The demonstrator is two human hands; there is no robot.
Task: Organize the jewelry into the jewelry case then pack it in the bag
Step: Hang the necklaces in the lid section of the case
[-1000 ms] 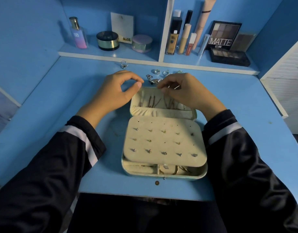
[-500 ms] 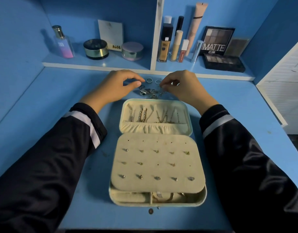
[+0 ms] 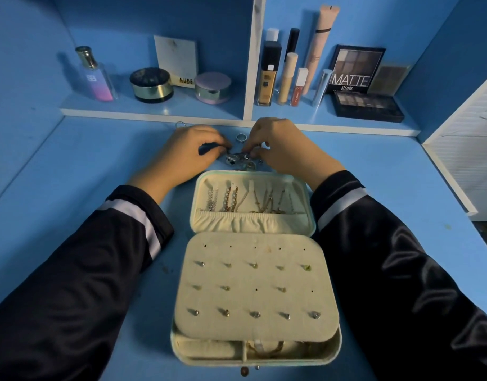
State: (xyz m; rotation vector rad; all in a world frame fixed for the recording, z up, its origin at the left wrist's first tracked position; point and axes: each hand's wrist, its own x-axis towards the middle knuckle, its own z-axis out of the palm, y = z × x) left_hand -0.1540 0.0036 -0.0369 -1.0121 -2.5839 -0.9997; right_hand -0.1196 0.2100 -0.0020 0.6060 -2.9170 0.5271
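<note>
Fingers [image 3: 257,153] of your right hand [image 3: 286,152] are curling onto the rings [image 3: 237,158] right under them, with your left hand [image 3: 187,154] alongside. Whether either is clamping one isn't showing. Be isolating one ring before carrying it back to the case [image 3: 311,210], just nearer you.

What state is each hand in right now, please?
Left hand: fingers curled at the rings; grip cannot be told.
Right hand: fingers curled on the rings; grip cannot be told.
</note>
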